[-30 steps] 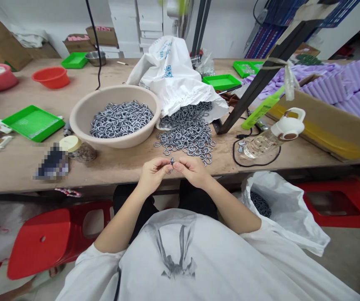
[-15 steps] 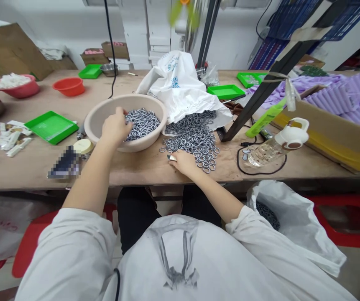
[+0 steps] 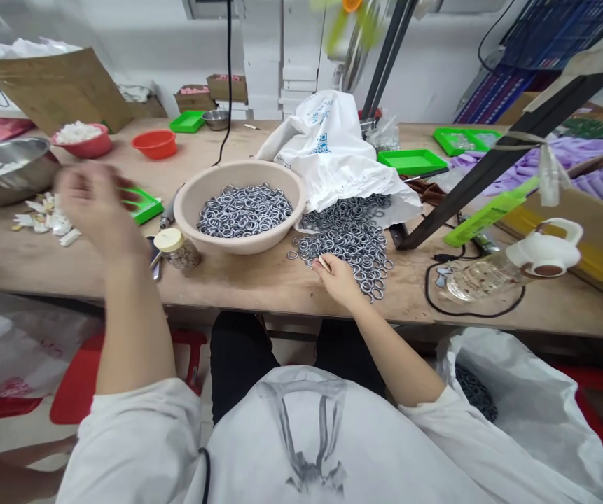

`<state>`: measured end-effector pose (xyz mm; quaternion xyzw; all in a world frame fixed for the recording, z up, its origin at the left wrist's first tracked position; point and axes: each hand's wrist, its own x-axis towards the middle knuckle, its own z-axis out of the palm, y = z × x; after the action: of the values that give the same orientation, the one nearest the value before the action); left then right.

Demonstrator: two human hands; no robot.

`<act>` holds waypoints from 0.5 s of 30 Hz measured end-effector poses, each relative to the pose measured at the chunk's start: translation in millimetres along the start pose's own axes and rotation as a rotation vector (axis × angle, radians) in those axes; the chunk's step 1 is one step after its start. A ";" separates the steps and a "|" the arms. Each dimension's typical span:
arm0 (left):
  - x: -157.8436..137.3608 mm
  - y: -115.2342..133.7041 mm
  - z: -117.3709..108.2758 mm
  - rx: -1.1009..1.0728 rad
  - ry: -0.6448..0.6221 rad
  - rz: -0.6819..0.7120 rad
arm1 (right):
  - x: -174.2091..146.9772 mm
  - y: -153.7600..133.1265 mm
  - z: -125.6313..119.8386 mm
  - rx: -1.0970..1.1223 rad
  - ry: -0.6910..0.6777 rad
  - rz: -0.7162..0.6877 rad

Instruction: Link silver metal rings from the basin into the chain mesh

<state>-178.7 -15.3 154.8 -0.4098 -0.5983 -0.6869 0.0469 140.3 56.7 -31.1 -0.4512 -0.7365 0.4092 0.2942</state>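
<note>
My left hand [image 3: 94,203] is raised left of the beige basin [image 3: 188,224], in front of a green tray [image 3: 148,208]. Motion smears its fingers, so its grip is unclear. The basin holds many grey metal rings [image 3: 246,210]. My right hand [image 3: 340,281] rests at the near edge of a heap of loose rings [image 3: 346,241] on the table. Its thumb and fingers are pinched together, with a small pale piece [image 3: 324,264] at the tips that is too small to name. The heap spills from the mouth of a white sack [image 3: 327,164].
A lidded jar [image 3: 178,250] stands left of the basin. White pieces [image 3: 49,215], a steel bowl [image 3: 17,175] and a red bowl [image 3: 154,143] are farther left. To the right are a slanted dark post [image 3: 469,168], a water bottle [image 3: 511,262] and a cable.
My left hand has left the basin and swung left over the green tray. My right hand stays at the ring heap. The view has turned left, so the scene sits farther right.
</note>
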 end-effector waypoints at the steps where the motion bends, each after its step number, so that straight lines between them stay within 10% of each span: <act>1: -29.2 -1.3 10.0 0.000 -0.179 0.000 | -0.8 -4.3 -1.1 0.157 -0.014 -0.021; 3: -91.5 -7.4 33.6 0.084 -0.691 -0.044 | -4.4 -13.9 -4.3 0.397 -0.039 -0.096; 6: -163.2 -16.2 62.9 0.139 -1.001 -0.161 | -13.2 -26.3 -10.2 0.528 -0.068 -0.188; 15: -221.5 -0.3 96.6 -0.420 -0.924 -0.694 | -51.5 -31.3 -6.1 0.718 0.078 -0.170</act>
<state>16.3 -26.4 12.3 -0.4468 -0.5073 -0.5167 -0.5254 153.6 4.1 -4.2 -0.2717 -0.5692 0.5979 0.4947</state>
